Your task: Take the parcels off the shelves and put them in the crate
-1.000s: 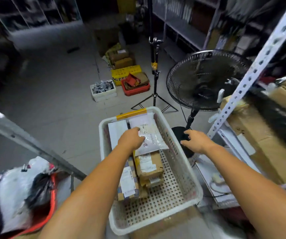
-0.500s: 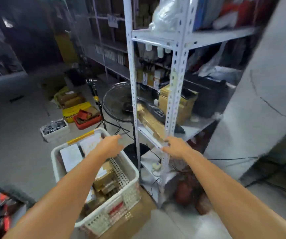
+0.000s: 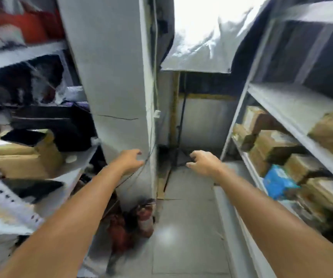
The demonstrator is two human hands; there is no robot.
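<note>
Both left hand and right hand hover empty, fingers loosely curled, parcels shelved off to their right.

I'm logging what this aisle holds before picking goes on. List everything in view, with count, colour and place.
brown parcels: at least six, blurred, on the right shelves
blue parcel: one, among the brown ones, lower level
cardboard boxes: about two, tan, on the left shelves
black goods: count unclear, behind the cardboard boxes
pillar: one, white, centre
fire extinguishers: two, it seems, red, on the floor at the pillar's foot
sheet: one, white, hanging top centre
stand: one, black, far end of the aisle
left hand: empty, fingers loosely curled, in front of the pillar
right hand: empty, fingers loosely curled, over the aisle floor
</note>
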